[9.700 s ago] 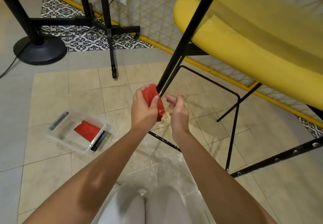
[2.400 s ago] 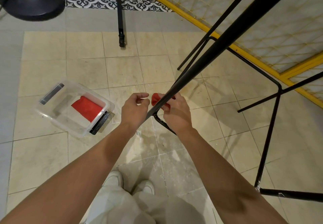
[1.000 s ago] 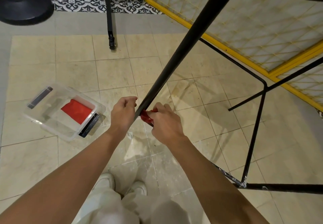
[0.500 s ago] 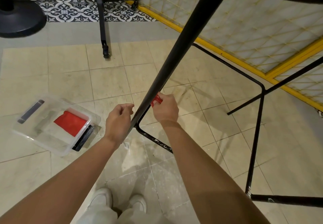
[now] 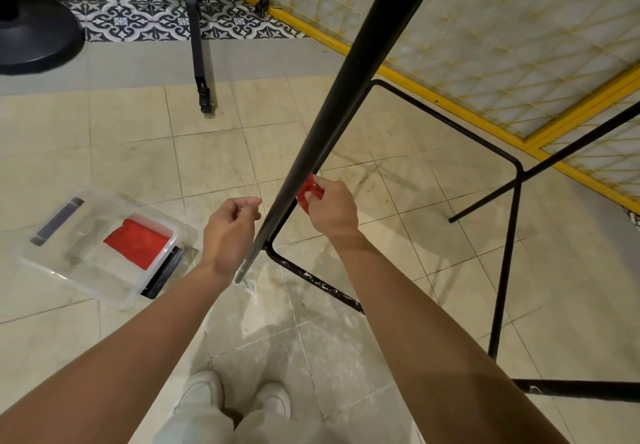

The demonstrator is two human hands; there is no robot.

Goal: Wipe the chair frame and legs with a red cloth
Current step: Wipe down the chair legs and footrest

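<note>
Near the centre of the frame, I see the red cloth bunched in my right hand, pressed against the right side of a long black chair leg. That leg runs diagonally from the top of the frame, right of centre, down to its foot just below centre. My right hand's grip is closed around the cloth, fingers curled over it so only a small red fold shows at the fingertips. My left hand sits just to the left of the same leg, fingers loosely curled with thumb and forefinger close together; it holds nothing, and I cannot tell whether it touches the metal.

A thin black footrest bar of the chair frame loops away to the right, and another black leg stands upright at right. The dark underside of the seat fills the upper right corner.

At left of the frame, a clear plastic box lies on the floor with a second red cloth inside it. A round black stand base sits at upper left. My shoes show at the bottom centre.
</note>
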